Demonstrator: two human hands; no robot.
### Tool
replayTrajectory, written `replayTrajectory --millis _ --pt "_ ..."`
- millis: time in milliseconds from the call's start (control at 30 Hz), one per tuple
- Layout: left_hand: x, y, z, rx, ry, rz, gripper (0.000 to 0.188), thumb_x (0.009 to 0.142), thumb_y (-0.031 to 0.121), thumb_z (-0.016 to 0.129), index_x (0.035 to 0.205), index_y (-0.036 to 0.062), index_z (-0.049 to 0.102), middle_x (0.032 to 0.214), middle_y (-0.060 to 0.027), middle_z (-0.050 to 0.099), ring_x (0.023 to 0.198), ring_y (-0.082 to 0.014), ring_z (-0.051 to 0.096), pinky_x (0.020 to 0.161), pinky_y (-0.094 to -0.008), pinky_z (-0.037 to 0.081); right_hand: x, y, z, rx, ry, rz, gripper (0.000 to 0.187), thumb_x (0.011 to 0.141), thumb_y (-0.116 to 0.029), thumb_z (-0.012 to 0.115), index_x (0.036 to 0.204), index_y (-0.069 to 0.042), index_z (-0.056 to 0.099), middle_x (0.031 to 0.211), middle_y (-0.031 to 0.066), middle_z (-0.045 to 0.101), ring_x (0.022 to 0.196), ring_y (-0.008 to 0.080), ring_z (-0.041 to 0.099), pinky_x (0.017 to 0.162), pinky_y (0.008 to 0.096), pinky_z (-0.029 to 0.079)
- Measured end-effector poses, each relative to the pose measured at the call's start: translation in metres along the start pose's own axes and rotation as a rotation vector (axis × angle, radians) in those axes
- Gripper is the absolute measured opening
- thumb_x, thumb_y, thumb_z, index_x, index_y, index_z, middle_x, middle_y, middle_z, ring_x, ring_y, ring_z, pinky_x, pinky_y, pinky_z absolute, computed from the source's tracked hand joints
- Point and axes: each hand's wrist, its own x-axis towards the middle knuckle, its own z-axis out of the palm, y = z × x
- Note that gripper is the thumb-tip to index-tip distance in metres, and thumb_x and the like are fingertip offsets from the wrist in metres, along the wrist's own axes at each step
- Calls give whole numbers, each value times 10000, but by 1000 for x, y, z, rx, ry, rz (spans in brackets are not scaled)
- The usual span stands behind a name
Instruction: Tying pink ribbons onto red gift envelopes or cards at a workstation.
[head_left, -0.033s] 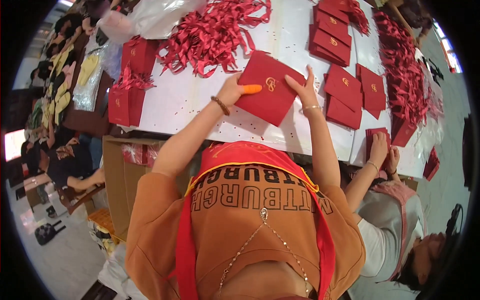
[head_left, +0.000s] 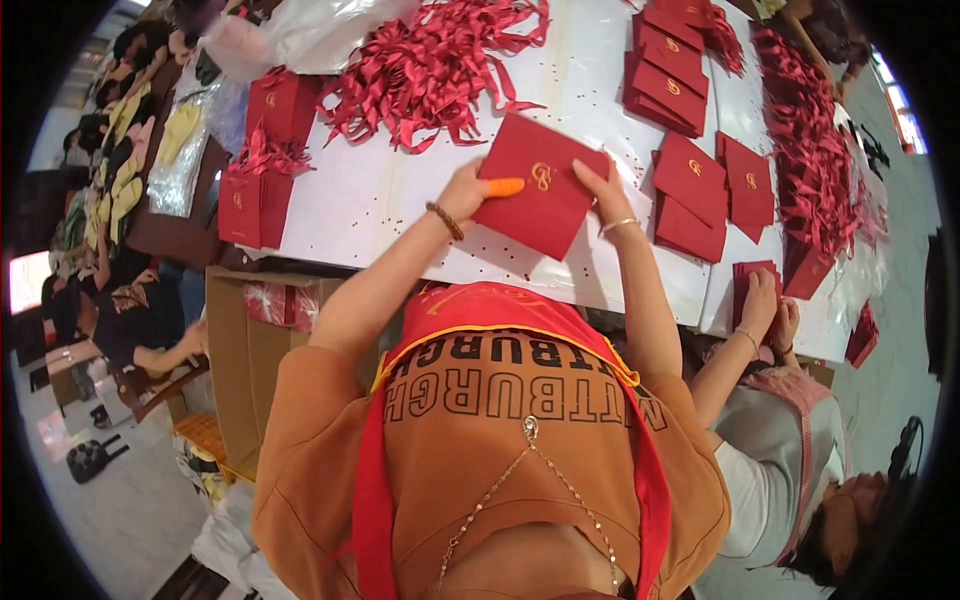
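Observation:
A flat, square red paper bag with a gold emblem is held tilted above the white tabletop, between both hands. My left hand grips its left edge, with an orange cover on the thumb lying across the front. My right hand grips the upper right edge, thumb on the front and the other fingers partly hidden behind it. Just beyond the bag lies a large heap of red ribbons. Right of my hands, flat red bags like this one lie in overlapping stacks on the table.
More red bags lie farther back on the white table. Upright red bags with ribbons stand at the left. An open cardboard box sits below the near edge. At right, a co-worker's hands handle red bags beside another ribbon pile.
The fingers of my right hand, one of which was raised above the bag's edge, have come down behind it. The bag has turned slightly in my hands.

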Motion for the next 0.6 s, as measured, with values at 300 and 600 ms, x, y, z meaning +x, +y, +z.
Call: replayTrajectory --millis 300,600 --pt "-52 -51 -29 536 145 -66 435 839 316 568 1118 -11 497 1031 -144 594 919 -256 582 799 -335 450 -6 51 26 -31 -122 109 968 604 -43 762 1347 -44 142 1172 173 455 997 261 531 810 358 484" --pt "24 13 -100 1375 575 324 277 793 313 560 958 97 614 924 -97 601 927 -270 519 774 -406 390 -14 58 34 -99 -156 93 940 612 -5 741 1347 -52 157 1162 171 464 982 246 541 780 350 497"
